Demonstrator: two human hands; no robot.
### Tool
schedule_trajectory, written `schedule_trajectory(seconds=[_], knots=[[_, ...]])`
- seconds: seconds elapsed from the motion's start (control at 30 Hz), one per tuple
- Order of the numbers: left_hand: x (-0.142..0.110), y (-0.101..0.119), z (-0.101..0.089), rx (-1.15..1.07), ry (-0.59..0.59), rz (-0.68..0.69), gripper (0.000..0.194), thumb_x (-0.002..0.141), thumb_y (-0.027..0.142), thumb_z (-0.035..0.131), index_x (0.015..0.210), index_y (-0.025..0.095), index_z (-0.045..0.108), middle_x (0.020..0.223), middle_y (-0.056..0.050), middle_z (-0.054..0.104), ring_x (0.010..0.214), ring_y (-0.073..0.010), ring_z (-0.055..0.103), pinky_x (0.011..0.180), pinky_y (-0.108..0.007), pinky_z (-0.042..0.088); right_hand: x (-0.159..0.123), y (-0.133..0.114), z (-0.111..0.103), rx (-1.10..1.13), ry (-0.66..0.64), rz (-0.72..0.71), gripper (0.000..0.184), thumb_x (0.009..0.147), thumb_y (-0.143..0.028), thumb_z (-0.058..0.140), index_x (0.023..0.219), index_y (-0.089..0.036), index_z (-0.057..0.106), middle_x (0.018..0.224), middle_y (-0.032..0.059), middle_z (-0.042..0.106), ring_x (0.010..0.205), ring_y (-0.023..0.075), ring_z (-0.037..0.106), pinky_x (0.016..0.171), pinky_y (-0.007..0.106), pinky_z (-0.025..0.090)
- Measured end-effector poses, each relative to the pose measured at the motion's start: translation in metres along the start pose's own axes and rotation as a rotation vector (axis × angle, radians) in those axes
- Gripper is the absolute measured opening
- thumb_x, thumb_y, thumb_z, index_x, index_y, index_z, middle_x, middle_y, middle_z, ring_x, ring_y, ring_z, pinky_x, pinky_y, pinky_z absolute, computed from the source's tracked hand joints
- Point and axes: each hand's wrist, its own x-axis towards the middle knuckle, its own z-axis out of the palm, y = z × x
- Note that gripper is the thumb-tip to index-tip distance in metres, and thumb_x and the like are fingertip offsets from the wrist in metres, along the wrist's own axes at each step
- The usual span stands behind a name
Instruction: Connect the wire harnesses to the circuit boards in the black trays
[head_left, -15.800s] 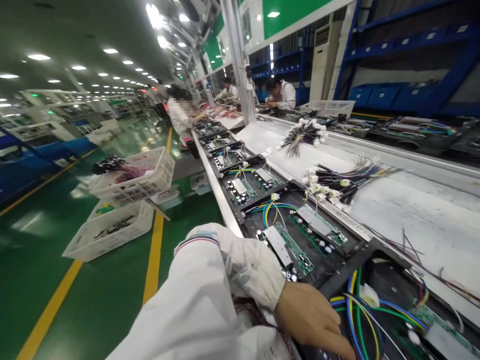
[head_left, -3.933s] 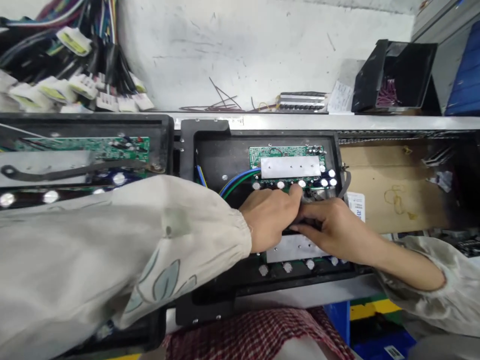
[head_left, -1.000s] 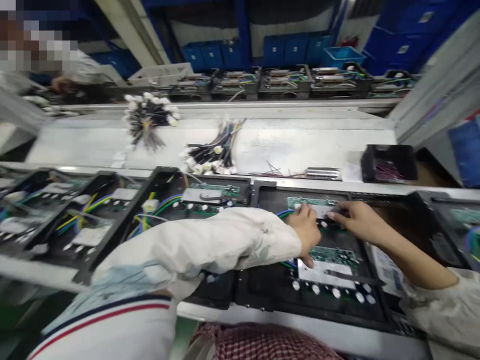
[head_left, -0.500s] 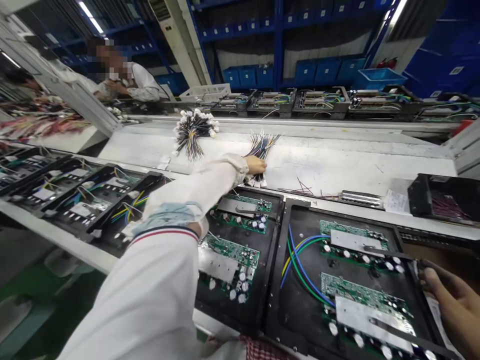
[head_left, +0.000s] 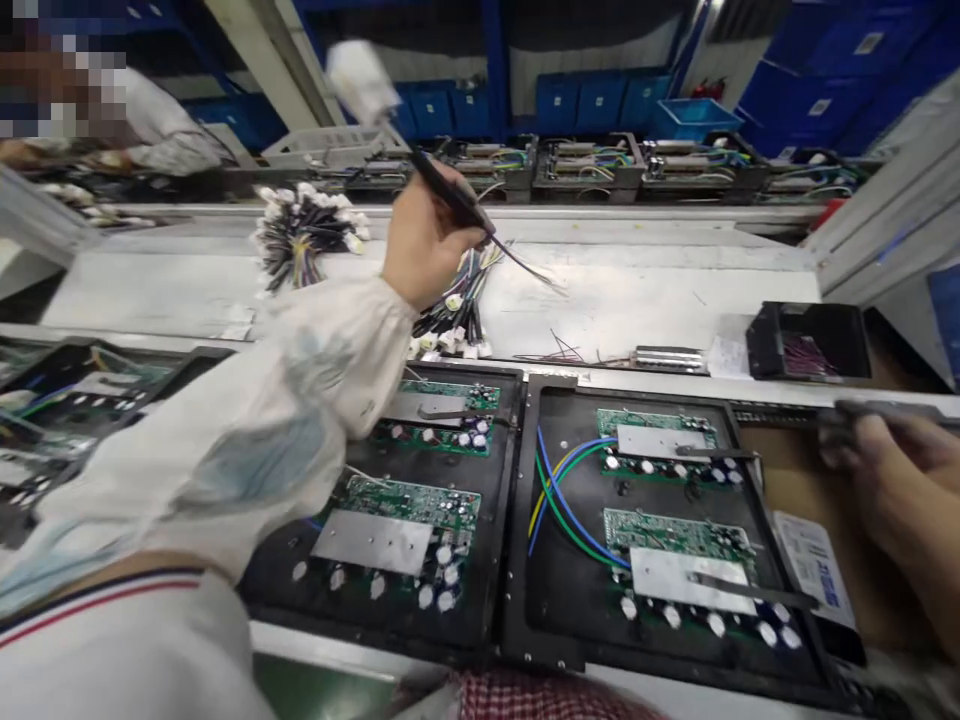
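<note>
Our left hand (head_left: 427,245) is closed around a black cable (head_left: 448,198), which we hold up over the bench (head_left: 637,300), its blurred white connector (head_left: 365,82) pointing far left. At the right, our right hand (head_left: 896,465) pinches a dark piece (head_left: 844,425) too blurred to name. Near us, a black tray (head_left: 566,615) carries two green circuit boards (head_left: 637,525)

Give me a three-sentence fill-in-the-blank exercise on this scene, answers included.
1. The left hand holds a black cable with a ____ connector.
2. Blue, yellow and ____ wires curve inside the black tray at lower right.
3. That tray contains ____ circuit boards.

Missing words: white; green; two.
</note>
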Motion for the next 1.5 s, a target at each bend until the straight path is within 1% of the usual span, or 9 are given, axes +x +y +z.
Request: schedule_trajectory(seconds=[0.1,0.23,0.33,0.43,0.73,0.87,1.07,1.23,1.5], knots=[[-0.033,0.06,0.022,-0.305,-0.398,-0.123,0.018,0.066,0.008,0.066,0.078,0.015,0.055,0.07,0.001,0.059,0.066,-0.0092,0.059,0.068,-0.024,0.052,0.005,-0.078,0.019,0.159,-0.023,-0.125,0.019,0.077,-0.037,0.063,0.089,-0.023,0.071,0.071,0.0053,0.067,0.058,0.0153,0.059,0.056,0.032,0.047],[-0.07,0.094,0.055,-0.569,-0.813,-0.431,0.012,0.067,0.009,0.063,0.076,0.013,0.056,0.07,0.001,0.061,0.065,-0.0114,0.063,0.063,-0.026,0.055,-0.004,-0.133,0.055,0.329,-0.907,-0.282,0.024,0.073,-0.04,0.068,0.074,-0.016,0.068,0.058,-0.0002,0.06,0.052,0.0107,0.052,0.046,0.023,0.039],[-0.078,0.088,0.07,-0.665,-0.867,-0.634,0.019,0.067,0.009,0.064,0.083,0.013,0.055,0.074,0.0,0.063,0.065,-0.0145,0.066,0.06,-0.031,0.058,-0.013,-0.129,0.074,0.422,-1.125,-0.136,0.024,0.076,-0.037,0.067,0.072,-0.014,0.065,0.051,-0.0035,0.055,0.043,0.0069,0.044,0.041,0.021,0.033],[-0.078,0.078,0.074,-0.619,-0.868,-0.741,0.025,0.066,0.008,0.067,0.088,0.013,0.059,0.081,-0.002,0.066,0.068,-0.015,0.067,0.064,-0.032,0.059,-0.016,-0.114,0.08,0.418,-1.091,-0.102,0.022,0.079,-0.034,0.065,0.073,-0.013,0.064,0.053,-0.0032,0.055,0.043,0.0065,0.043,0.043,0.021,0.033],[-0.081,0.068,0.085,-0.533,-0.808,-0.861,0.019,0.072,0.005,0.059,0.09,0.012,0.062,0.077,-0.004,0.067,0.07,-0.0138,0.067,0.066,-0.027,0.059,-0.008,-0.113,0.082,0.078,-0.885,-0.47,0.02,0.083,-0.029,0.06,0.07,-0.015,0.067,0.061,0.0005,0.064,0.055,0.01,0.05,0.055,0.024,0.035],[-0.075,0.065,0.073,-0.46,-0.809,-0.885,0.025,0.072,0.005,0.06,0.095,0.015,0.06,0.07,-0.001,0.064,0.064,-0.0136,0.066,0.061,-0.028,0.058,-0.007,-0.104,0.077,-0.131,-0.961,-0.628,0.011,0.079,-0.023,0.064,0.074,-0.015,0.069,0.068,0.0036,0.067,0.06,0.0132,0.055,0.06,0.026,0.037],[-0.071,0.054,0.07,-0.454,-0.751,-0.847,0.017,0.081,0.008,0.053,0.096,0.014,0.058,0.073,-0.001,0.062,0.063,-0.0099,0.063,0.059,-0.022,0.056,0.0,-0.075,0.109,-0.098,-0.645,-0.355,0.017,0.08,-0.03,0.064,0.08,-0.015,0.071,0.068,0.0046,0.069,0.059,0.0151,0.06,0.06,0.028,0.042],[-0.075,0.046,0.086,-0.416,-0.64,-0.87,0.021,0.08,0.003,0.051,0.098,0.014,0.056,0.079,-0.002,0.062,0.067,-0.0087,0.06,0.061,-0.021,0.055,0.0,-0.061,0.136,-0.097,-0.646,-0.306,0.017,0.077,-0.028,0.065,0.084,-0.014,0.072,0.077,0.007,0.072,0.066,0.0173,0.063,0.065,0.03,0.046],[-0.075,0.04,0.095,-0.354,-0.612,-0.861,0.021,0.081,0.001,0.051,0.098,0.013,0.057,0.078,-0.001,0.059,0.062,-0.0063,0.056,0.06,-0.02,0.054,0.0,-0.063,0.137,-0.157,-0.676,-0.323,0.016,0.077,-0.027,0.065,0.083,-0.015,0.073,0.078,0.0074,0.072,0.066,0.0178,0.063,0.064,0.03,0.046]])
